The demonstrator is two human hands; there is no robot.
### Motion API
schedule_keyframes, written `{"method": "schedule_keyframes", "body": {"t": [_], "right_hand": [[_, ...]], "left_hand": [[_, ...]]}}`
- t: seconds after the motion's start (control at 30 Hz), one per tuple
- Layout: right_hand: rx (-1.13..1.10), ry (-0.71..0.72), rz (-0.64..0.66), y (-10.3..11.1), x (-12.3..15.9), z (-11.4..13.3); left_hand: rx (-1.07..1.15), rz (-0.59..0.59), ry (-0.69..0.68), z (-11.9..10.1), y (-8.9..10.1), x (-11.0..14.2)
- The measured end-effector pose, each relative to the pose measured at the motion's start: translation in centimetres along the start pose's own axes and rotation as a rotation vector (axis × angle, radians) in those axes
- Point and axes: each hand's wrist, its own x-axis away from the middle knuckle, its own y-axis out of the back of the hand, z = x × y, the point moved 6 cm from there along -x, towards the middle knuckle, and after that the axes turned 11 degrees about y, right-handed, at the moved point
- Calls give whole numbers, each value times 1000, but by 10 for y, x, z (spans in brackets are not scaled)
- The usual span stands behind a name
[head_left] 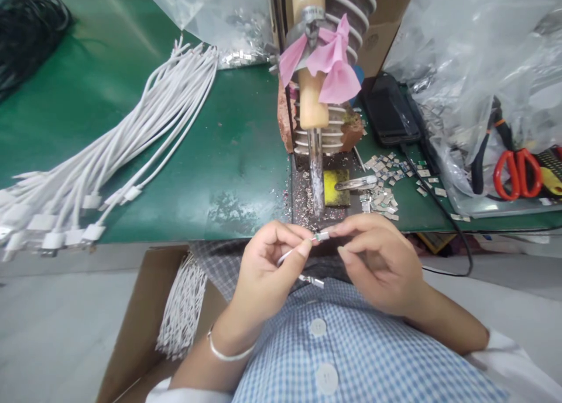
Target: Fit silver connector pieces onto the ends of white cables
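Observation:
My left hand pinches a thin white cable just behind its end, fingers closed. My right hand is closed too, thumb and forefinger gripping a small metal connector shell at that cable's tip. Both hands meet at the near edge of the green table, right below the tip of a soldering iron held upright in a coil stand. A second metal plug dangles below the hands, over my checked shirt.
A bundle of white cables lies across the table's left. Small metal shells are scattered right of a yellow sponge with tweezers. A black phone, plastic bags, orange-handled scissors sit at right. A cardboard box holds more cables.

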Motion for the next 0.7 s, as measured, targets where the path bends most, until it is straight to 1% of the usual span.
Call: {"method": "schedule_keyframes", "body": {"t": [0.07, 0.17, 0.2, 0.23, 0.27, 0.3, 0.33, 0.37, 0.43, 0.5, 0.53, 0.57, 0.63, 0.7], "right_hand": [[-48, -57, -54, 14, 9, -2], [-159, -114, -223, 45, 26, -5], [-196, -132, -259, 54, 32, -6], [-229, -147, -265, 63, 36, -7], [-259, -157, -240, 69, 40, -9], [-289, -161, -191, 74, 43, -10], [-317, -164, -115, 76, 46, -12], [-336, -176, -2, 76, 50, -16], [-303, -261, 302, 66, 66, -29], [-160, -417, 615, 52, 94, -52], [-85, -487, 680, 48, 109, -65], [-23, -535, 703, 43, 121, -77], [87, -622, 717, 29, 143, -101], [159, -691, 707, 10, 155, -124]], "left_hand": [[-17, -13, 0, 4, 7, 5], [-6, -27, -7, 8, 17, 12], [8, -46, 1, 10, 20, 14], [26, -74, 16, 11, 22, 15], [44, -110, 35, 11, 23, 16], [58, -145, 55, 12, 24, 17], [67, -175, 75, 12, 25, 18], [72, -194, 91, 12, 25, 19], [67, -200, 105, 12, 24, 21], [63, -207, 104, 12, 24, 21], [61, -214, 101, 13, 25, 21], [60, -221, 99, 14, 27, 21], [62, -230, 90, 17, 29, 21], [62, -231, 80, 19, 30, 21]]}}
